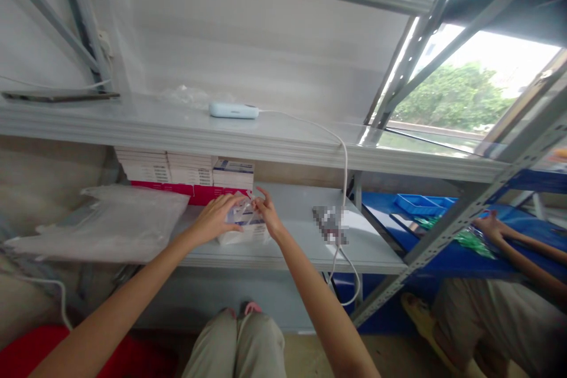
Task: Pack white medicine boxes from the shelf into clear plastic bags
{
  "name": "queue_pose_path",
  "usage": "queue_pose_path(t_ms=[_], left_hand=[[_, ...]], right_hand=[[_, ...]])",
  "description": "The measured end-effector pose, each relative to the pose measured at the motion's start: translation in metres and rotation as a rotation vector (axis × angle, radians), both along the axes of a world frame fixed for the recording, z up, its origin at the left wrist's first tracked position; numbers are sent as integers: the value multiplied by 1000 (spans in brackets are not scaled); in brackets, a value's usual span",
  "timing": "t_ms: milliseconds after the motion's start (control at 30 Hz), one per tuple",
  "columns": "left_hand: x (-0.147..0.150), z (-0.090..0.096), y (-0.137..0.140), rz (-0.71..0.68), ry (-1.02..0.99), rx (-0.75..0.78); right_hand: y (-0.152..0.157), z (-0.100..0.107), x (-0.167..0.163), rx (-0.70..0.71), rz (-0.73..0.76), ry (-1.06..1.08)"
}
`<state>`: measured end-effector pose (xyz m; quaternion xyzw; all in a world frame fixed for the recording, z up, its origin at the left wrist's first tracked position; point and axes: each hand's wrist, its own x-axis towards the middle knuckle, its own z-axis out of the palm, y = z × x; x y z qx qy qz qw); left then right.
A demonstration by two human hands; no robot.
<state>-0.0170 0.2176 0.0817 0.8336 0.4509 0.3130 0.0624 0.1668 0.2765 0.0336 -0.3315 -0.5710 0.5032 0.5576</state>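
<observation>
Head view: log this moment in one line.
left hand: curved, at plastic | right hand: at plastic | box: on lower shelf | bags: left of box

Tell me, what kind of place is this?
It looks like a packing workroom, maybe in a small factory. There's a long metal shelf, stacked boxes and a pile of filmy plastic, and another person sits at a blue table nearby.

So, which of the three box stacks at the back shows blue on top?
The right-hand stack, beyond the left hand: its blue-printed top shows; the left stack and middle stack show only their sides.
</observation>
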Motion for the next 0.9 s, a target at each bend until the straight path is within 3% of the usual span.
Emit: queue_pose_path(t_ms=[167, 367, 533, 733, 800, 900], left_hand=[[3, -7, 9, 29, -22, -33], [20, -2, 30, -10, -175, 153], [28, -6, 37, -144, -238, 10], [29, -8, 46, -141, -219, 104], [30, -8, 53, -160, -269, 48], [30, -9, 66, -168, -368, -165]], right_hand=[[8, -5, -1, -68, -35, -105], [11, -9, -12, -55, -78, -78], [1, -2, -11, -27, 70, 32], [-14, 7, -2, -30, 289, -89], [-14, 6, -2, -39, 276, -85], [-12, 3, -6, -67, 224, -74]])
